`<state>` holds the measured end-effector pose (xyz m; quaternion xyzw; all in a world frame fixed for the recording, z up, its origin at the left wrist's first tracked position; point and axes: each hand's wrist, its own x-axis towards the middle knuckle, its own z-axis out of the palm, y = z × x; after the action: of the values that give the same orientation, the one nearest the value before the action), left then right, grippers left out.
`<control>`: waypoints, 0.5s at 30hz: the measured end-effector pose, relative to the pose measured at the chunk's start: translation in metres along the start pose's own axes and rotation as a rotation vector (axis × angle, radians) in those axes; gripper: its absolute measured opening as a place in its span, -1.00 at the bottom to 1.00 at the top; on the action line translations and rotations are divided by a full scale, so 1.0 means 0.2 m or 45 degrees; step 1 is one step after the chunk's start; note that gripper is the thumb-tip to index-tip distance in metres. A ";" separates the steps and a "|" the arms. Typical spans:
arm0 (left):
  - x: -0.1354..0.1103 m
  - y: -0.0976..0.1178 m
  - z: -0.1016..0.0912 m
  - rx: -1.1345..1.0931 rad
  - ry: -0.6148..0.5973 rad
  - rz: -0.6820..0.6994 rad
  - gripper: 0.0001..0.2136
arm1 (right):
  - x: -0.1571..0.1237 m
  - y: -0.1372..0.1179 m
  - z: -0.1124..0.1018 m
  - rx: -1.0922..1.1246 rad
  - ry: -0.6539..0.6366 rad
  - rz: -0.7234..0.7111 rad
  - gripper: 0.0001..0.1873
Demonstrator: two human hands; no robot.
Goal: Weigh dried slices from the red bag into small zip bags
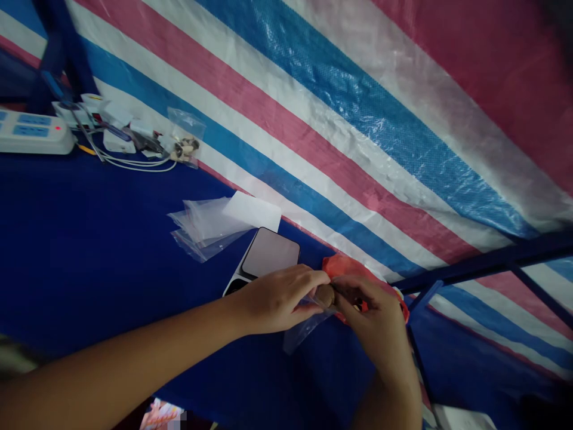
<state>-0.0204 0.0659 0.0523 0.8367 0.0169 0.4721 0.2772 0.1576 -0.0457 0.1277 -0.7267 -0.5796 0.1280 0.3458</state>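
Observation:
In the head view, my left hand (286, 295) is closed, with thumb and fingers pinching a clear plastic bag (308, 331) that hangs below it. A round brown piece (325, 295) shows between my two hands; whether it is inside the bag I cannot tell. My right hand (369, 304) is closed too, its thumb and fingertips at the right edge of the brown piece. What exactly those fingertips grip is hidden. Behind my hands lies a red plastic bag (344, 266) with its contents mostly covered. Partly under my left hand sits a small scale (273, 254) with a flat, pale top.
Flat clear bags (206, 224) and a white card (254, 209) lie behind the scale on the blue table (98, 239). Farther left are a filled small bag (184, 143), cables with adapters (119, 140) and a power strip (36, 132). A striped tarp (286, 119) borders the far side.

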 end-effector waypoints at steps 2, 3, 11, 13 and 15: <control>0.00 0.01 0.00 -0.030 -0.023 -0.029 -0.63 | 0.00 -0.01 0.00 0.028 -0.070 -0.033 -0.80; 0.00 0.01 0.01 -0.044 -0.032 -0.048 -0.62 | 0.00 -0.01 0.00 0.057 -0.102 -0.029 -0.79; -0.01 0.00 0.03 -0.082 0.014 -0.090 -0.61 | 0.01 0.01 0.05 0.435 -0.148 0.225 -0.76; -0.02 0.00 0.03 -0.087 -0.005 -0.078 -0.63 | 0.01 0.00 0.06 0.536 -0.240 0.231 -0.74; -0.01 0.00 0.03 -0.095 -0.022 -0.042 -0.64 | 0.02 0.00 0.06 0.602 -0.345 0.228 -0.73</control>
<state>-0.0169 0.0624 0.0475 0.8294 0.0107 0.4606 0.3161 0.1521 -0.0380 0.1204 -0.6505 -0.5079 0.3855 0.4125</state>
